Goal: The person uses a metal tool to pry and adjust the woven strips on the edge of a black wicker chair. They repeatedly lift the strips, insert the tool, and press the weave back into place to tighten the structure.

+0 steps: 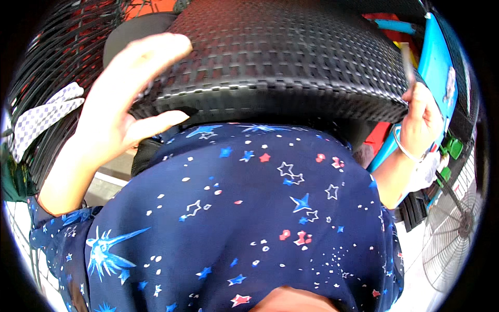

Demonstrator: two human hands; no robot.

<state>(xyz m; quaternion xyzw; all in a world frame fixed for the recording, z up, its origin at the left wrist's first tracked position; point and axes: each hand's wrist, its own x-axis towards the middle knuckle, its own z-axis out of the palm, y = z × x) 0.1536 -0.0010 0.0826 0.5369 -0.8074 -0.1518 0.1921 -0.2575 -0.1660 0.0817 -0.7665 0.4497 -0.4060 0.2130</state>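
While my right grip [421,117] pinches some thin tool [407,62], I'd steady the wicker [280,49] with my wide-open left grip [119,96] alongside.

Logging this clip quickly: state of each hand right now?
Left hand: open, holding nothing visible.
Right hand: closed on a thin flat strip.

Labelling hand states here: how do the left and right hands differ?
The left hand is open, thumb and fingers apart; the right hand is closed around a thin pale strip. The left wrist is bare; the right wears a pale bangle. The left hand looks larger in view than the right. Both are ungloved, at opposite ends of the black woven panel.
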